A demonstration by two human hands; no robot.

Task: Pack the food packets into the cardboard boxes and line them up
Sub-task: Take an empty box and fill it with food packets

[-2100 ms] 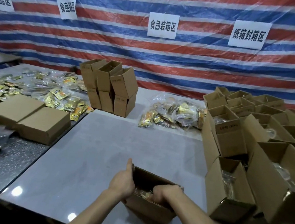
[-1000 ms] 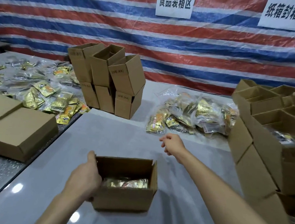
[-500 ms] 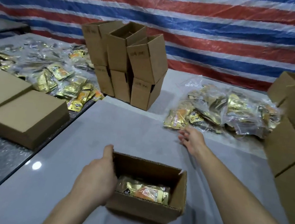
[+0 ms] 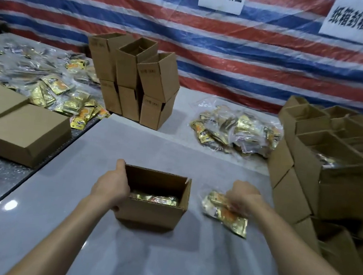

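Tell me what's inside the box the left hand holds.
Gold and orange food packets lie at the bottom of the open box. Its near wall and the left hand hide part of the floor; count unclear.

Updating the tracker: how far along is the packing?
Done: brown cardboard boxes stacked at right, gold packets showing in one; the open brown cardboard box in front has gold food packets inside. In hand: left hand grips that box's wall, right hand holds a clear bag of gold packets beside it. Left: the far heap of bagged gold packets and the stack of open brown boxes.
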